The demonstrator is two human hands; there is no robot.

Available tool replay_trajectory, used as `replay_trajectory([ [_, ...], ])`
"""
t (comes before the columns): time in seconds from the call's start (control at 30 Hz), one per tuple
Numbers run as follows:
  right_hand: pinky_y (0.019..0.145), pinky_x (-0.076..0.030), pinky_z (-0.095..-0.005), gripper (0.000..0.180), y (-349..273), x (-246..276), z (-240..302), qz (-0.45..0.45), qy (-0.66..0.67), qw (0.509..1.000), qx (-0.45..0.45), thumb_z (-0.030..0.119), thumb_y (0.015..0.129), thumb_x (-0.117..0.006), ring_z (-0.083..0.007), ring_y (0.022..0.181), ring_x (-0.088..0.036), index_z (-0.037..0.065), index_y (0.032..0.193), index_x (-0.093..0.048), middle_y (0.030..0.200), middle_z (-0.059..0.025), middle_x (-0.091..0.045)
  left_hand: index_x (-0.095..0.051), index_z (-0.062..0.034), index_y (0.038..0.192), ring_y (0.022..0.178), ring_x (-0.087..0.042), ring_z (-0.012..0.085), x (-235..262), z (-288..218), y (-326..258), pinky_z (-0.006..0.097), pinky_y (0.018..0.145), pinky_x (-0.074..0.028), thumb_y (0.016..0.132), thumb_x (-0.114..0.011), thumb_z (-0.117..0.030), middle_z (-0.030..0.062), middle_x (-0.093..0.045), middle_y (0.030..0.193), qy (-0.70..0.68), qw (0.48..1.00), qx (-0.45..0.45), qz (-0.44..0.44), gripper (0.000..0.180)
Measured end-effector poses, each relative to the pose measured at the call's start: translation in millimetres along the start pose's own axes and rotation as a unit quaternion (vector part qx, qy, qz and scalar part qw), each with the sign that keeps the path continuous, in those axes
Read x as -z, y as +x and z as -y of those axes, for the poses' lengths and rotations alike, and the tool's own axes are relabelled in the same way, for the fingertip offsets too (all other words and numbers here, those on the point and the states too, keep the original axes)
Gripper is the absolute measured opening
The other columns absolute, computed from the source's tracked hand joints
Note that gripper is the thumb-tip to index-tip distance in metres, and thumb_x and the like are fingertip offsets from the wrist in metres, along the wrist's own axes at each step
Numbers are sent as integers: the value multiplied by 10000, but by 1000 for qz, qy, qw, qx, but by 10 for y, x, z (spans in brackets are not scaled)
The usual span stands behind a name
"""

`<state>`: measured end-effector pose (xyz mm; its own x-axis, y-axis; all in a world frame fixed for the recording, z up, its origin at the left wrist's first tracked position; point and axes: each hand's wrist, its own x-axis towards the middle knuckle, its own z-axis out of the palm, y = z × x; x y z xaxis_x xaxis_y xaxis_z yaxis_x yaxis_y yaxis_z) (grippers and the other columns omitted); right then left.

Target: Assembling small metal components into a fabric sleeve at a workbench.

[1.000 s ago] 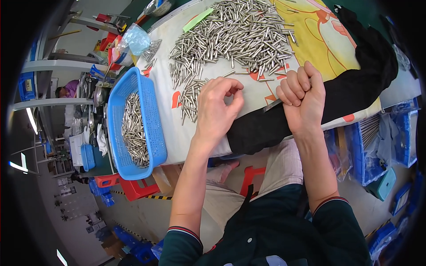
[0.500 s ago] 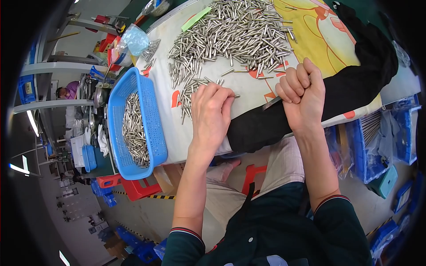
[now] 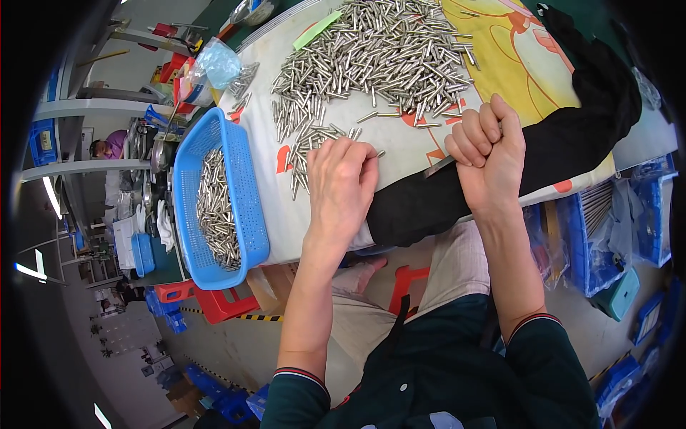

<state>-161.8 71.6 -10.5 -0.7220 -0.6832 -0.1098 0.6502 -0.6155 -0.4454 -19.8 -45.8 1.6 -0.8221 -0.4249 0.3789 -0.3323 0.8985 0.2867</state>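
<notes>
Lettering in bold red (image 3: pixel 284 159) marks the white-and-yellow printed cloth (image 3: pixel 277 232) covering the table; metal pieces hide part of it. Lime-green paper strip (image 3: pixel 316 31) lies on the pile of loose silver metal pins (image 3: pixel 379 61), any writing there too small to read.

Left hand (image 3: pixel 338 187): grip pinched on one slender silver metal pin (image 3: pixel 381 153), its end jutting past thumb and forefinger, over the cloth near the pile's lower edge. Right hand (image 3: pixel 487 154): grip clenched around a flat grey metal tool (image 3: pixel 438 168), above black fabric (image 3: pixel 418 207). Light-blue perforated plastic basket (image 3: pixel 250 214) at left contains more pins.

Change: one second ago, left thumb and forefinger stood apart; right fist unchanged.
</notes>
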Motion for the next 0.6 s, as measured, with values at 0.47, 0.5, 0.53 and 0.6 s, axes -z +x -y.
replay_trajectory([
  [0.47, 395, -180, -239, 435, -75, -60, -19, 45, -11, 999, -11, 257, 963, -354, -71, 380, -161, 140, 550, -284, 457, 33, -242, -570, -38, 749, 695, -518, 207, 66, -319, -134, 324, 732, -344, 705, -632, 5, 46, -534, 699, -47, 996, -31, 75, 88],
  [0.5, 392, -178, -239, 438, -91, -78, -31, 42, -19, 999, -13, 257, 964, -351, -72, 376, -162, 140, 548, -282, 454, 33, -244, -570, -38, 749, 695, -518, 207, 61, -318, -130, 324, 732, -344, 705, -632, 5, 46, -534, 699, -48, 995, -31, 77, 88],
  [0.53, 392, -180, -239, 439, -105, -91, -48, 35, -25, 999, -9, 255, 964, -347, -73, 373, -162, 140, 545, -279, 449, 34, -243, -573, -37, 747, 693, -517, 207, 73, -320, -126, 323, 733, -344, 702, -636, 5, 46, -534, 698, -50, 995, -31, 75, 88],
  [0.6, 392, -180, -239, 439, -125, -115, -69, 39, -28, 999, -2, 255, 964, -345, -72, 372, -162, 140, 545, -279, 449, 34, -246, -575, -37, 745, 691, -515, 206, 87, -329, -126, 322, 734, -343, 699, -639, 5, 45, -533, 696, -51, 996, -30, 74, 89],
])
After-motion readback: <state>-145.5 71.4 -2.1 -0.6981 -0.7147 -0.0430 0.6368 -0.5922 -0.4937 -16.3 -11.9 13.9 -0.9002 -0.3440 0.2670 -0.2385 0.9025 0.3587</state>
